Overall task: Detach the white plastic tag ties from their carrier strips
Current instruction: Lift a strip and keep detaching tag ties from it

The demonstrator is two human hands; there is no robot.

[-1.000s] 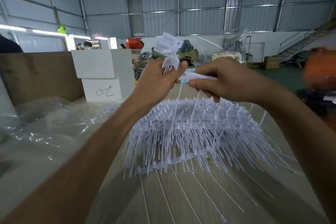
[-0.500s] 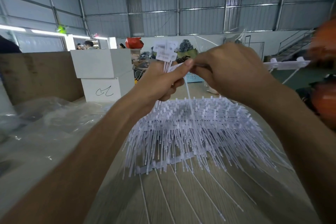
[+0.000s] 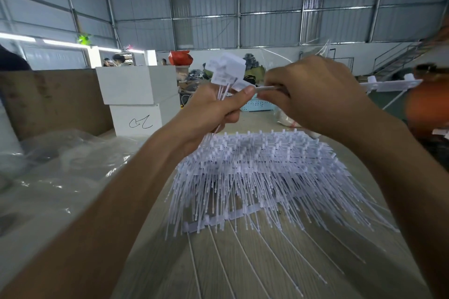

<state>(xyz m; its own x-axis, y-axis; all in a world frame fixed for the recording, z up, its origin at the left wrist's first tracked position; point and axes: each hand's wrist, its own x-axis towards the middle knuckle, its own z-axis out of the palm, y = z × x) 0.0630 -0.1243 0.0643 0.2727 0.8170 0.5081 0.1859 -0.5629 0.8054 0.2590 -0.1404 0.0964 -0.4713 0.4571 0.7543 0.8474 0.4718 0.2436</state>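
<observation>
Ties (image 3: pixel 224 73) already freed stand bunched in the left hand's (image 3: pixel 209 114) closed grip above the pile (image 3: pixel 255 167), leaving the right hand (image 3: pixel 313 94) to pinch 1 strip (image 3: pixel 267 88) for pulling.

We see our two forearms bare all the way into view, with no sleeves, gloves, watch or rings on them. Our left hand (image 3: pixel 206 114) and right hand (image 3: pixel 313 94) are bare too, and the left thumbnail is short and unpainted.
</observation>
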